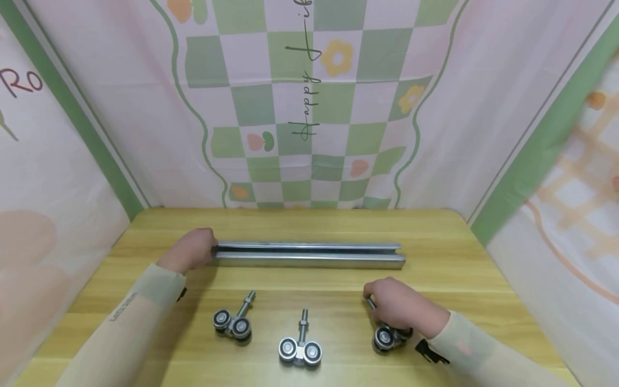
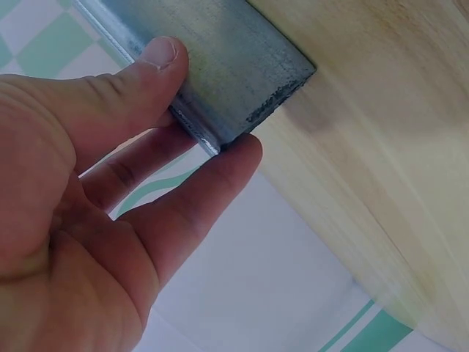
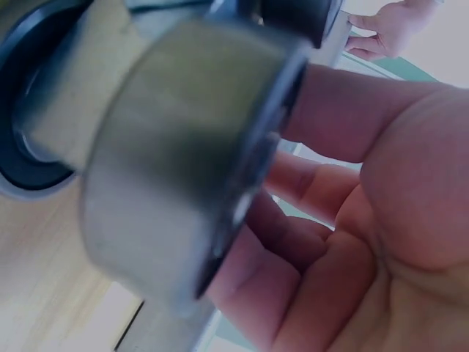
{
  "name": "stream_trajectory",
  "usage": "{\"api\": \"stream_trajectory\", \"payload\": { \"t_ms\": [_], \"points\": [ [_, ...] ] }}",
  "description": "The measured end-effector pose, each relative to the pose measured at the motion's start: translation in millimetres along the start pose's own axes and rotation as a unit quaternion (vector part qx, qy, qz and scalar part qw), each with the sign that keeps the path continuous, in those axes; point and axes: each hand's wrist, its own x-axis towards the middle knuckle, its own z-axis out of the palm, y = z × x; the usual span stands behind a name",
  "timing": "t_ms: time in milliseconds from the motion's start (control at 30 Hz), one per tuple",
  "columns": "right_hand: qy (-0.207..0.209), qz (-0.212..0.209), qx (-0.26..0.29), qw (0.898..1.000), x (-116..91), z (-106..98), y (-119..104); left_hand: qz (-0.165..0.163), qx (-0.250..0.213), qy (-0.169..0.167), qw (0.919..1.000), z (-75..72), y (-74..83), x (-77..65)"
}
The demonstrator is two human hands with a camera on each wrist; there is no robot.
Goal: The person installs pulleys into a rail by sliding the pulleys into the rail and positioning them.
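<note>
My left hand (image 1: 193,249) grips the left end of a long metal channel rail (image 1: 309,262) lying crosswise on the table. In the left wrist view, the thumb presses one face of the rail (image 2: 242,66), while a fingertip touches its cut end. My right hand (image 1: 398,302) holds a roller trolley (image 1: 385,338) by its threaded bolt, the wheels toward me. One metal wheel (image 3: 176,161) fills much of the right wrist view, blurred, with curled fingers (image 3: 315,191) behind it. Two similar trolleys lie between the hands: a left one (image 1: 240,327) and a middle one (image 1: 300,352).
The wooden table (image 1: 435,242) has rounded far corners. A checkered, flowered cloth (image 1: 290,102) hangs behind it, and printed cloth panels with green borders stand along both sides. The two loose trolleys lie in front of the rail, bolts pointing away from me.
</note>
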Motion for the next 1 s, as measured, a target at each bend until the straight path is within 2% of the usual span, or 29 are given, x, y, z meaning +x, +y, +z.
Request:
{"api": "stream_trajectory", "payload": {
  "t_ms": [367, 533, 800, 1000],
  "points": [
    [0.008, -0.008, 0.012, 1.0, -1.3, 1.3, 0.7, -0.004, -0.007, 0.0, 1.0, 2.8, -1.4, 0.6],
    [0.001, -0.003, 0.011, 1.0, -1.9, 3.1, 1.6, 0.007, -0.007, 0.006, 0.9999, 5.2, -2.0, -0.2],
    [0.035, -0.03, 0.001, 0.999, -1.3, 6.3, 7.0, 0.004, -0.005, 0.01, 0.9999, 3.7, -3.0, 0.0],
    [0.043, -0.017, 0.02, 0.999, -4.0, 3.4, 7.4, 0.008, 0.0, 0.007, 0.9999, 1.2, -3.0, -1.0]
  ]
}}
